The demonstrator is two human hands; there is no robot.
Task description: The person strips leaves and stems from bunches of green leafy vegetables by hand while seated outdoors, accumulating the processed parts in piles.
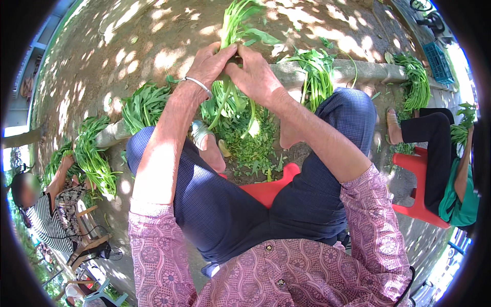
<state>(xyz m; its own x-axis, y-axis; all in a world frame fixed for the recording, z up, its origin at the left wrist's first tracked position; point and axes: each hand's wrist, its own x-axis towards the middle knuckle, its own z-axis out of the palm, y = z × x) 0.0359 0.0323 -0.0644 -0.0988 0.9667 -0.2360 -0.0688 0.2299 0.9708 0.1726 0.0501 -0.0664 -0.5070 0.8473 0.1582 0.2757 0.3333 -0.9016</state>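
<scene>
Ahead of my knees, a bunch of long-stemmed leafy greens (234, 25) is held up between both hands, its pale stems pointing away from me. My left hand (207, 64), with a silver bangle at the wrist, is wrapped round the bunch. Against it, my right hand (253, 74) has its thumb and fingers closed on the same greens, close to the left thumb. A couple of stems hang below the hands. Beneath them, torn leaves and stem bits (250, 148) cover the ground between my feet. The fingers partly hide the gripped stretch of the bunch.
A low concrete kerb (353, 71) crosses in front, with heaps of greens (146, 107) along it. I sit on a red plastic stool (273, 189). People sit on both sides, one by another red stool (422, 189). A blue crate (438, 64) stands far right.
</scene>
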